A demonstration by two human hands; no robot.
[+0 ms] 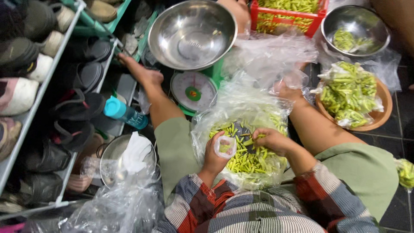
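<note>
Chillies point(250, 157) lie heaped in the big bag point(241, 112) on your lap, so keep your left hand point(215, 157) pinching the small bag point(225, 146) open while your right hand point(271, 140), fingers closed on a few, feeds them in.

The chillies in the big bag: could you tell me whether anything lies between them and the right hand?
Nothing visible does. The right hand rests directly on the green chillies inside the open big bag; the left hand holds a small bag beside it.
</note>
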